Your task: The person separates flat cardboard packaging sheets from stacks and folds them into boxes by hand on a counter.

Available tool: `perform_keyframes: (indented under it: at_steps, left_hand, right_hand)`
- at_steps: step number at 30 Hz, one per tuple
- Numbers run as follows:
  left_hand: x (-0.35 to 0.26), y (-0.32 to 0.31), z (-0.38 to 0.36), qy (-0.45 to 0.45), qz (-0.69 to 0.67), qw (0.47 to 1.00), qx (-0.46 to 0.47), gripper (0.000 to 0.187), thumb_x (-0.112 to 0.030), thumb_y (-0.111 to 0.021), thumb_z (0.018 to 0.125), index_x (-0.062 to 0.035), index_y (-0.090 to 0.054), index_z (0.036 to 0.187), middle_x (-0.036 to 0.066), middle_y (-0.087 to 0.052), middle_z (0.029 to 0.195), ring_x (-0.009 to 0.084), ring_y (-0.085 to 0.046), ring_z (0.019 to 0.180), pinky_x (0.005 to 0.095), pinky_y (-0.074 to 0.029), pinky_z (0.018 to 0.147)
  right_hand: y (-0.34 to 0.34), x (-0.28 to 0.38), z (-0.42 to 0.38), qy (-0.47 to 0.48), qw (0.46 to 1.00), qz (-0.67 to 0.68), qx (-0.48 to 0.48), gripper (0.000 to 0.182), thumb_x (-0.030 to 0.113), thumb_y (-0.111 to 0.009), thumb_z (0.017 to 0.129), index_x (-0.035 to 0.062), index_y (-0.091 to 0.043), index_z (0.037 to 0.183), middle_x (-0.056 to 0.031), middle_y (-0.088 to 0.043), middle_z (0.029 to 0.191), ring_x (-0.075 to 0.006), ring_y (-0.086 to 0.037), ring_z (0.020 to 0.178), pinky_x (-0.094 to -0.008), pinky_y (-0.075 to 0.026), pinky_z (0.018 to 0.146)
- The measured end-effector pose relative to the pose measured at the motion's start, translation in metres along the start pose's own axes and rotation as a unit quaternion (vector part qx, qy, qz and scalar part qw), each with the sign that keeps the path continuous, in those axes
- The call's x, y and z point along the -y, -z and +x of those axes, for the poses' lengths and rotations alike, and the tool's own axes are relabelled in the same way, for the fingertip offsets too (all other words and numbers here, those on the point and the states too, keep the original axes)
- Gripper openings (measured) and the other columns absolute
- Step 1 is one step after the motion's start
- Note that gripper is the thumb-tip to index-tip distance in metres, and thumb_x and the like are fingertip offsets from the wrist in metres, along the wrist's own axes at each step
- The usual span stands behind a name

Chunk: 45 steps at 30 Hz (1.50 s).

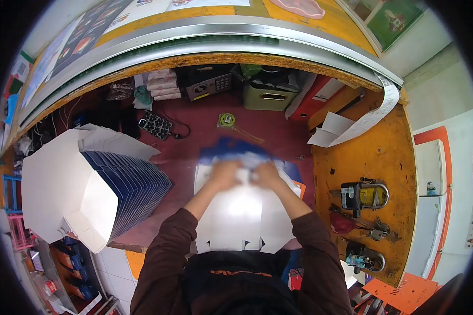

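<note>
The left hand (226,175) and the right hand (266,175) are side by side, a small gap between them, over the far part of a white cardboard sheet (231,218) that lies on the dark red worktop (192,118) directly in front of the person. Both hands are blurred, with the fingers turned inward and curled; whether they pinch the card or only press on it, I cannot tell. Just beyond them is a blurred dark blue piece (223,147), and an orange edge (301,189) shows beside the sheet, near the right forearm. The near edge of the sheet, cut with small notches, reaches the person's dark top (236,278). On the left stands a large nested stack of folded cardboard boxes (136,191), white inside and dark blue outside, well apart from the hands. Farther back on the worktop lie a green tape measure (227,120) and a patterned case (155,126), with a keypad safe (207,85) and a green box (268,98) behind. Two padlocks (350,194) and some keys (379,230) are on the wooden panel (362,157) at the right.
</note>
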<state>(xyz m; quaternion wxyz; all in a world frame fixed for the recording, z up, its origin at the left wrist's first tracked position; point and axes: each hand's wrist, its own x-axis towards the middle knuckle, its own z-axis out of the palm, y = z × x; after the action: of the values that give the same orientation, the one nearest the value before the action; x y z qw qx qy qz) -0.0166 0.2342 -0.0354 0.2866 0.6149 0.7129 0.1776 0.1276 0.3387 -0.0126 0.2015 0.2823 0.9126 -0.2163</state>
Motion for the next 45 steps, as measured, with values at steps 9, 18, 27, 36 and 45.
perform_keyframes:
  at_steps: [9, 18, 27, 36, 45]
  left_hand:
    - [-0.062, 0.076, -0.060, -0.054, 0.104, 0.985, 0.130, 0.032, -0.033, -0.069, 0.069, -0.0077, -0.066, 0.088, 0.016, -0.064, 0.077, 0.0328, -0.062, 0.078, 0.0421, -0.047, 0.069]
    - [-0.078, 0.074, -0.111, -0.167, 0.084, 0.981, 0.049, 0.021, -0.019, -0.064, 0.072, -0.0103, -0.065, 0.091, 0.003, -0.066, 0.084, 0.0227, -0.062, 0.072, 0.0327, -0.049, 0.061]
    - [-0.094, 0.082, -0.132, -0.139, 0.037, 0.989, 0.024, 0.017, -0.021, -0.068, 0.072, -0.0107, -0.067, 0.086, 0.004, -0.066, 0.079, 0.0217, -0.063, 0.068, 0.0321, -0.049, 0.058]
    - [-0.096, 0.083, -0.136, -0.113, 0.028, 0.992, 0.048, 0.022, -0.028, -0.069, 0.072, -0.0091, -0.067, 0.083, 0.006, -0.066, 0.076, 0.0241, -0.063, 0.067, 0.0328, -0.048, 0.057]
    - [-0.125, 0.083, -0.132, -0.071, 0.099, 0.991, 0.052, 0.026, -0.031, -0.067, 0.073, -0.0067, -0.067, 0.082, 0.010, -0.065, 0.072, 0.0275, -0.062, 0.064, 0.0360, -0.048, 0.056]
  right_hand:
    - [0.029, 0.058, -0.105, 0.093, 0.969, -0.085, -0.212, 0.005, 0.012, -0.060, 0.067, 0.0074, -0.061, 0.067, -0.0069, -0.061, 0.065, -0.0194, -0.061, 0.062, -0.0334, -0.037, 0.071]
    - [0.047, 0.078, -0.147, 0.105, 0.984, -0.073, -0.128, 0.008, 0.010, -0.055, 0.070, 0.0094, -0.063, 0.070, -0.0045, -0.062, 0.065, -0.0168, -0.059, 0.062, -0.0305, -0.036, 0.070]
    - [0.046, 0.080, -0.168, 0.171, 0.975, -0.060, -0.131, 0.010, 0.012, -0.055, 0.072, 0.0102, -0.064, 0.073, -0.0016, -0.062, 0.070, -0.0148, -0.057, 0.071, -0.0303, -0.035, 0.071]
    - [0.027, 0.085, -0.189, 0.214, 0.948, -0.089, -0.217, 0.010, 0.012, -0.056, 0.070, 0.0072, -0.062, 0.075, -0.0023, -0.060, 0.067, -0.0144, -0.054, 0.069, -0.0280, -0.034, 0.069]
    - [0.032, 0.082, -0.180, 0.156, 0.968, -0.058, -0.186, 0.010, 0.012, -0.055, 0.071, 0.0096, -0.064, 0.068, -0.0034, -0.060, 0.064, -0.0158, -0.056, 0.065, -0.0299, -0.035, 0.070]
